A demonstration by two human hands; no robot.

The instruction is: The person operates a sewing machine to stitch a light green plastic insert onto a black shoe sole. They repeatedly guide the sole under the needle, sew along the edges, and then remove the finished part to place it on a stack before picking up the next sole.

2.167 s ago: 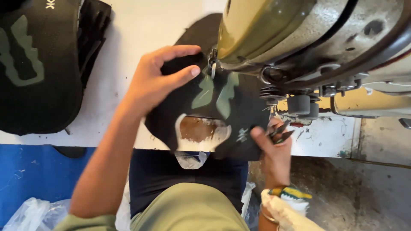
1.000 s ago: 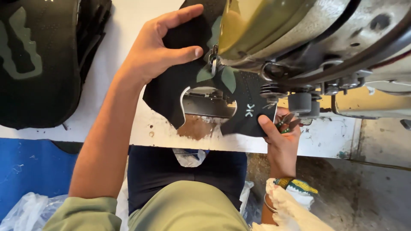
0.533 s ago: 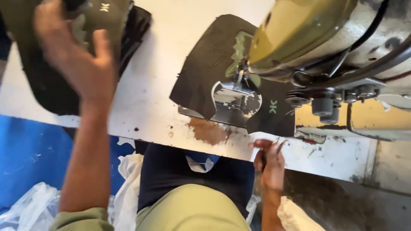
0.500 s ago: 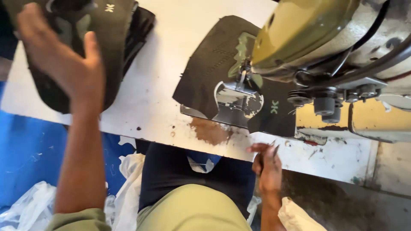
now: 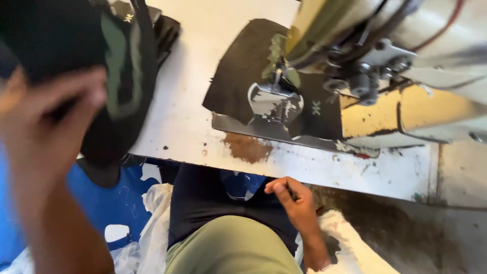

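My left hand (image 5: 48,122) is raised close to the camera and blurred, closed on a black fabric piece with green patches (image 5: 119,76) that hangs over the table's left edge. Under the presser foot (image 5: 276,83) of the sewing machine (image 5: 365,35) lies another black fabric piece (image 5: 243,61), flat, with neither hand touching it. My right hand (image 5: 294,198) rests below the table's front edge, above my lap, with its fingers curled around a small dark tool (image 5: 290,192).
The white table (image 5: 182,122) has a brown worn spot (image 5: 248,147) near its front edge. More black pieces are stacked at the back left (image 5: 165,28). White plastic bags (image 5: 152,223) and a blue surface (image 5: 114,203) lie below the table on the left.
My left hand left the piece at the machine, took a black and green piece from the left stack and lifted it toward the camera. My right hand dropped below the table edge.
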